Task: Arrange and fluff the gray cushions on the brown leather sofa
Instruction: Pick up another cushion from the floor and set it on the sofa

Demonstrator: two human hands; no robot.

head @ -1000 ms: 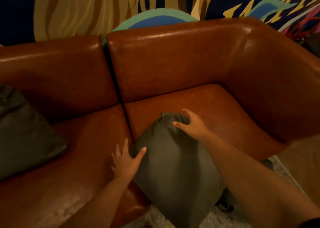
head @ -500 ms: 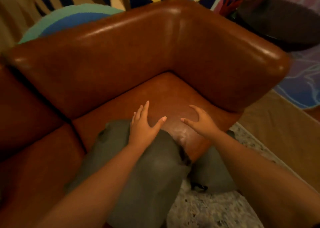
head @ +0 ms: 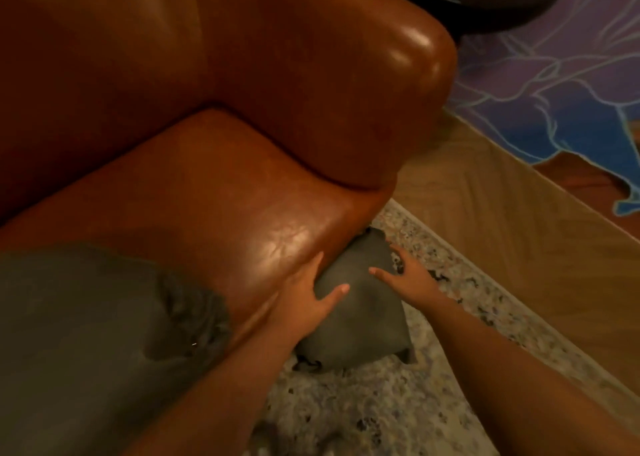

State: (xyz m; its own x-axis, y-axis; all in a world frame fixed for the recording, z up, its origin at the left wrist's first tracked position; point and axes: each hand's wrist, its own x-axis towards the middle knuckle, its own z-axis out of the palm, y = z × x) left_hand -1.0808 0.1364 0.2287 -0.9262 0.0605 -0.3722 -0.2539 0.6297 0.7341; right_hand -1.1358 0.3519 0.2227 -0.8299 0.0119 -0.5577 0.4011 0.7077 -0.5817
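Note:
A gray cushion [head: 360,320] leans on the rug against the front of the brown leather sofa [head: 214,185], below the seat's right end. My left hand [head: 308,292] lies flat on the cushion's left side, fingers spread, wrist against the seat's front edge. My right hand [head: 408,275] rests on the cushion's upper right part, fingers apart. Neither hand has closed around the fabric. A second gray cushion [head: 93,334] lies on the seat at the lower left, partly hanging over the front edge.
A pale speckled rug [head: 398,403] covers the floor before the sofa. Wooden flooring [head: 502,206] runs to the right, with a purple and blue patterned surface [head: 561,81] beyond. A dark round object [head: 485,1] sits behind the sofa's armrest.
My view has swung right and down. Both hands have dropped from above the seat to the cushion on the rug. The first cushion stays on the seat at the left.

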